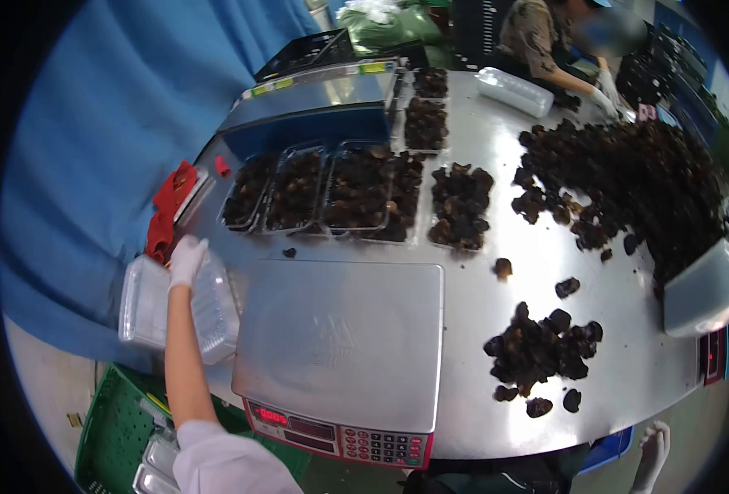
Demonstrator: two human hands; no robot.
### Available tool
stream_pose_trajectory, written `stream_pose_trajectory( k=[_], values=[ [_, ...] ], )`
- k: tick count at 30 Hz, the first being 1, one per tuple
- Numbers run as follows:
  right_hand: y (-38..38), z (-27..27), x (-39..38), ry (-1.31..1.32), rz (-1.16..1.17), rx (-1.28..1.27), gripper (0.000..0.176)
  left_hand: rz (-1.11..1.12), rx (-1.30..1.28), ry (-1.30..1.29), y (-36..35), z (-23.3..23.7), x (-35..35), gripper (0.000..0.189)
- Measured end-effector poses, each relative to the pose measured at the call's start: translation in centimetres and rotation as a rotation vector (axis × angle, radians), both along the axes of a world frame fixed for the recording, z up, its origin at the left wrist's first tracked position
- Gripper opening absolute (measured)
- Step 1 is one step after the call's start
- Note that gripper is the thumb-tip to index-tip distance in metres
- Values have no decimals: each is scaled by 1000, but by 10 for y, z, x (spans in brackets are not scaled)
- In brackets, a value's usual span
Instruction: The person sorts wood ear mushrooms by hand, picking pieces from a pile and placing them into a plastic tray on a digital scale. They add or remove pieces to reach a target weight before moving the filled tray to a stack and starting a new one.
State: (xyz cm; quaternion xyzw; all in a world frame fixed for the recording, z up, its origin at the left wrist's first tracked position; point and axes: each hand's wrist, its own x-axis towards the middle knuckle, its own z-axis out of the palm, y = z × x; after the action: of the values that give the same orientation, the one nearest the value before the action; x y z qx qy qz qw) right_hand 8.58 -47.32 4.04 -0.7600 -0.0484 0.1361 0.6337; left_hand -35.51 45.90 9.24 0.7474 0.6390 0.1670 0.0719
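Note:
My left hand [187, 260], in a white glove, is closed on the upper edge of a clear plastic tray [215, 311] at the table's left side. The fingertips are partly hidden. Beside it stands a stack of similar clear trays [142, 303]. My right hand [654, 454], also gloved, is off the table's front edge at the lower right. Its fingers are slightly bent and apart, with nothing visible in them. Between the hands lies a digital scale [340, 337], its platform bare and its red display lit.
Clear trays of dark brown, mushroom-like pieces [294, 191] line the back left. A loose tray load [461, 206], a small pile [542, 350] and a large heap [620, 181] lie rightward. A red cloth [171, 206] is near my left hand. A gloved co-worker [537, 41] works behind.

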Motion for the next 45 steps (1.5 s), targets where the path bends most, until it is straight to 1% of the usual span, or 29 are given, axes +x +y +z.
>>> stream_pose_trajectory(
  k=[1, 2, 3, 4, 6, 7, 8, 9, 11, 12, 14, 15, 17, 18, 20, 22, 24, 27, 30, 32, 34, 36, 37, 38, 39, 41, 42, 44, 45],
  values=[
    [47, 19, -3, 26, -75, -77, 22, -160, 184, 119, -32, -23, -43, 46],
    [79, 32, -14, 13, -164, -6, 16, -470, 134, 138, -24, -40, -69, 51],
    [83, 35, -16, 38, -102, -13, 17, -429, 226, 90, -46, -47, -64, 48],
    [82, 33, -11, 44, -10, -63, 16, -36, -149, 157, -62, -42, -51, 41],
    [96, 40, -13, 61, 21, -56, 18, -70, 61, 236, -81, -47, -44, 38],
    [95, 35, -10, 91, 2, -28, 19, -67, 45, 181, -70, -60, -57, 35],
    [95, 35, -8, 82, 45, -29, 19, -54, 30, 127, -54, -70, -68, 34],
    [95, 35, -7, 78, 64, -30, 20, -78, 36, 118, -58, -67, -60, 34],
    [91, 32, -6, 74, 72, -27, 20, 2, -65, -68, -70, -54, -51, 30],
    [89, 29, -6, 86, 93, 8, 21, -11, -62, -66, -68, -58, -54, 30],
    [85, 21, -7, 110, 108, 44, 21, 10, -35, -197, -46, -74, -70, 31],
    [84, 16, -8, 126, 111, 80, 21, 2, -34, -190, -45, -74, -70, 31],
    [85, 2, -10, 151, 112, 159, 21, 61, -160, -325, -43, -74, -76, 32],
    [87, -6, -11, 145, 104, 158, 22, 58, -160, -317, -38, -78, -80, 32],
    [95, -17, -15, 104, 110, 114, 21, 107, -207, -486, -25, -86, -90, 30],
    [106, -20, -17, 98, 117, 109, 20, 128, -219, -480, -13, -91, -95, 29],
    [127, -6, -25, 122, 74, 146, 19, 151, -235, -468, -4, -92, -99, 28],
    [126, -14, -24, 103, 94, 120, 19, 140, -297, -503, -1, -92, -106, 25],
    [120, -21, -18, 126, 93, 104, 19, 197, -314, -596, -8, -87, -99, 25],
    [117, -25, -13, 134, 102, 108, 19, -47, 480, 40, -28, -63, -91, 24],
    [115, -29, -15, 160, 95, 159, 19, 64, 522, 239, -44, -9, -76, 27],
    [116, -31, -16, 158, 96, 164, 19, -100, 550, 160, -120, 52, -26, 28],
    [116, -33, -15, 155, 72, 152, 19, -93, 539, 182, -153, 70, -4, 28],
    [116, -36, -13, 148, 53, 140, 20, -180, 505, 141, -183, 83, 16, 29],
    [117, -37, -12, 154, 36, 168, 20, -262, 473, 99, -215, 91, 35, 30],
    [118, -37, -6, 181, 65, 146, 20, -247, 322, 271, -293, 93, 82, 30],
    [116, -35, -4, 197, 71, 125, 21, -232, 315, 277, -308, 81, 86, 30],
    [123, -20, 1, 216, 89, 106, 20, -414, 239, 132, -325, 53, 91, 24],
    [129, -10, 5, 189, 171, 77, 20, -402, 244, 129, -337, 52, 100, 24]
  ],
)
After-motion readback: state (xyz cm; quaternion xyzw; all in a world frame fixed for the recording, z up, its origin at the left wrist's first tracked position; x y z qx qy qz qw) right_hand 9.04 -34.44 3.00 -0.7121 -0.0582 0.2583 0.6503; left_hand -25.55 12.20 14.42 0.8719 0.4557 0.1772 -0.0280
